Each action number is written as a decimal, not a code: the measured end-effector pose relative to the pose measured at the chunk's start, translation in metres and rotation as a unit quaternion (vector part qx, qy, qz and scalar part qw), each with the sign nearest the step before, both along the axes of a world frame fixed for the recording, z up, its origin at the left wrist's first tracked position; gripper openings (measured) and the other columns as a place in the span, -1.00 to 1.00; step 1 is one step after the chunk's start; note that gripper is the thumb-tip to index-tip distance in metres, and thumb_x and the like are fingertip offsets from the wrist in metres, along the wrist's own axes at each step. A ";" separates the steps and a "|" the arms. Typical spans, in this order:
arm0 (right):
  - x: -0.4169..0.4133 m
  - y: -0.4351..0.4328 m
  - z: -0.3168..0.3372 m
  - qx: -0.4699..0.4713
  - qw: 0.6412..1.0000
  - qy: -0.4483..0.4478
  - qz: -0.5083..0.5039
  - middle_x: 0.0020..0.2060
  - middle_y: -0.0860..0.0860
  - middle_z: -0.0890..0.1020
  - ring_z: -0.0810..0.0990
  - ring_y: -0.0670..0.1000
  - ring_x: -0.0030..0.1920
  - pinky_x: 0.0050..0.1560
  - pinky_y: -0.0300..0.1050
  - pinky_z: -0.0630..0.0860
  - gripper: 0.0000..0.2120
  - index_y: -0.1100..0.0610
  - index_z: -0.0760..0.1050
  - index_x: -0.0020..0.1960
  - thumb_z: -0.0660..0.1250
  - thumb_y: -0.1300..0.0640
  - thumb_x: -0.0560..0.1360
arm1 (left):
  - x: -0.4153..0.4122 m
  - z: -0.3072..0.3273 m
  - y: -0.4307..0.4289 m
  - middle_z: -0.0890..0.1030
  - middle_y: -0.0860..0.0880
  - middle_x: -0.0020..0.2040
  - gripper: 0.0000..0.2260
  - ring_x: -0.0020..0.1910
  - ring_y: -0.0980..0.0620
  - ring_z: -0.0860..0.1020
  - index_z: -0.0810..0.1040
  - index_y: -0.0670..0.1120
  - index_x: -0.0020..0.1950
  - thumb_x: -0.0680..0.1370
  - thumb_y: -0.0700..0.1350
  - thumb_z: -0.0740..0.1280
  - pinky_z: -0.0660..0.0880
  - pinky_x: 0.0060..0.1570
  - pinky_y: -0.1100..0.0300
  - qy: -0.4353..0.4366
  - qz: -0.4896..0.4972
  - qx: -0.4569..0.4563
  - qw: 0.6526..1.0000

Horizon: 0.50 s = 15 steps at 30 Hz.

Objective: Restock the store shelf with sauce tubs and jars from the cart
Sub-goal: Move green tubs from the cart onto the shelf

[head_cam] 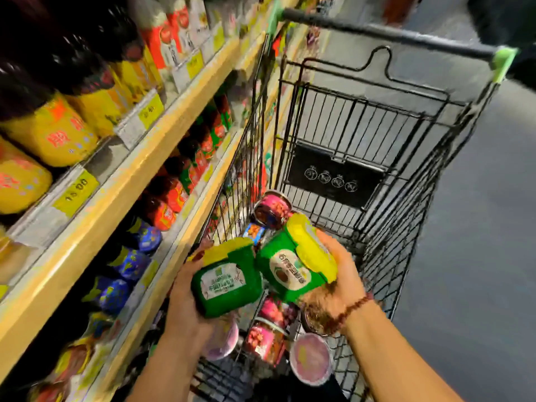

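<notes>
Both hands are over the cart (362, 126), near end, each w/ a green sauce tub, yellow lid. Left hand (185, 288) curls under and round the left tub (226, 281), label facing up. Right hand (339, 274) wraps its fingers round the right tub (293, 262) at the lid end, tub tilted. The 2 tubs sit just beside each other; can't tell if touching. Bead bracelet (353, 310) on right wrist. Below in the cart: pink jars (272, 206), plus a pink-lidded tub (311, 358) near right. Shelf (121, 181) on the left, just beside the cart: yellow-label bottles (55, 132) up top, blue packs (130, 262) lower down.
</notes>
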State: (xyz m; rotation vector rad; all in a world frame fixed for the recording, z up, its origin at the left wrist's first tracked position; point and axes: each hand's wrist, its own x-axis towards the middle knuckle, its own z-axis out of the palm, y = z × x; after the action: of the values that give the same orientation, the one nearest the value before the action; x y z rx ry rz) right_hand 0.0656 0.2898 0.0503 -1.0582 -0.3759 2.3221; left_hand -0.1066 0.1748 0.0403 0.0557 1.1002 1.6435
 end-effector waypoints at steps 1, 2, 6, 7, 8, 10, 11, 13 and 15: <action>0.002 0.001 0.011 0.011 1.000 -0.011 0.006 -0.13 0.18 0.69 0.67 0.17 -0.15 0.03 0.07 0.57 -0.68 0.15 0.70 -0.13 0.26 -0.04 0.47 | 0.000 0.006 0.003 0.67 -0.14 -0.10 -0.49 -0.21 -0.09 0.65 0.61 -0.06 0.04 0.14 0.08 0.50 0.59 -0.25 0.03 -0.001 -0.008 0.011 1.000; 0.004 0.003 0.019 0.025 0.999 -0.020 0.001 -0.22 0.15 0.69 0.68 0.14 -0.24 -0.09 -0.01 0.60 -0.67 0.13 0.70 -0.23 0.24 -0.02 0.46 | 0.003 0.014 0.005 0.65 -0.20 -0.03 -0.49 -0.14 -0.12 0.64 0.59 -0.12 0.09 0.20 0.06 0.48 0.58 -0.15 -0.04 -0.005 -0.010 0.011 1.000; 0.009 0.013 0.046 0.078 0.995 -0.054 -0.009 -0.39 0.09 0.60 0.57 0.10 -0.40 -0.24 -0.16 0.48 -0.84 0.08 0.55 -0.26 0.31 0.01 0.26 | 0.010 0.035 0.011 0.66 -0.10 -0.18 -0.45 -0.27 -0.05 0.64 0.64 -0.05 -0.05 0.02 0.10 0.56 0.59 -0.28 0.09 0.023 -0.011 0.045 0.999; 0.011 0.016 0.048 0.088 0.995 -0.056 -0.008 -0.34 0.11 0.61 0.59 0.10 -0.37 -0.19 -0.13 0.52 -0.80 0.09 0.55 -0.21 0.31 0.01 0.24 | 0.011 0.036 0.011 0.65 -0.08 -0.21 -0.49 -0.31 -0.04 0.63 0.61 -0.09 0.04 0.16 0.09 0.51 0.58 -0.35 0.15 0.033 -0.004 0.047 0.998; 0.012 0.017 0.051 0.097 0.994 -0.049 0.005 -0.24 0.14 0.64 0.62 0.13 -0.28 -0.06 -0.03 0.56 -0.74 0.10 0.57 -0.13 0.30 0.01 0.24 | 0.014 0.040 0.010 0.64 -0.10 -0.20 -0.54 -0.32 -0.04 0.62 0.56 -0.15 0.15 0.32 0.05 0.40 0.56 -0.36 0.16 0.038 0.003 0.042 0.998; 0.016 0.017 0.059 0.104 0.993 -0.046 0.036 0.01 0.19 0.64 0.62 0.19 -0.05 0.21 0.21 0.45 -0.61 0.07 0.59 0.06 0.30 -0.01 0.27 | 0.022 0.046 0.007 0.62 -0.19 -0.11 -0.56 -0.23 -0.11 0.61 0.50 -0.23 0.22 0.45 0.02 0.24 0.55 -0.28 0.11 0.048 0.015 0.032 0.998; 0.017 0.017 0.064 0.110 0.992 -0.047 0.050 0.04 0.19 0.64 0.62 0.20 -0.01 0.21 0.25 0.44 -0.60 0.07 0.59 0.10 0.29 -0.01 0.30 | 0.025 0.046 0.005 0.61 -0.24 -0.05 -0.51 -0.15 -0.15 0.59 0.49 -0.25 0.23 0.42 0.04 0.25 0.54 -0.20 0.06 0.047 0.021 0.031 0.998; 0.022 0.018 0.073 0.129 0.990 -0.031 0.054 -0.14 0.15 0.68 0.67 0.15 -0.19 -0.09 0.06 0.62 -0.73 0.09 0.58 0.02 0.24 0.01 0.40 | 0.037 0.056 0.000 0.62 -0.25 -0.05 -0.48 -0.15 -0.16 0.61 0.52 -0.25 0.20 0.36 0.05 0.28 0.54 -0.16 0.03 0.053 0.044 0.028 0.997; 0.029 0.021 0.076 0.139 0.989 -0.018 0.043 -0.25 0.07 0.69 0.66 0.10 -0.34 -0.34 -0.08 0.59 -0.78 -0.03 0.51 0.12 0.20 0.08 0.51 | 0.046 0.064 -0.006 0.67 -0.19 -0.19 -0.60 -0.31 -0.10 0.64 0.64 -0.18 0.03 0.33 0.04 0.33 0.57 -0.28 0.07 0.050 0.071 0.034 0.996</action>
State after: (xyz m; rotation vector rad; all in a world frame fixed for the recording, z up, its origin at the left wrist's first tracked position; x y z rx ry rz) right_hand 0.0946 0.3110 0.1267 -0.9622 -0.7498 2.2447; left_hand -0.0603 0.1691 0.1044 0.1066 1.1457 1.8225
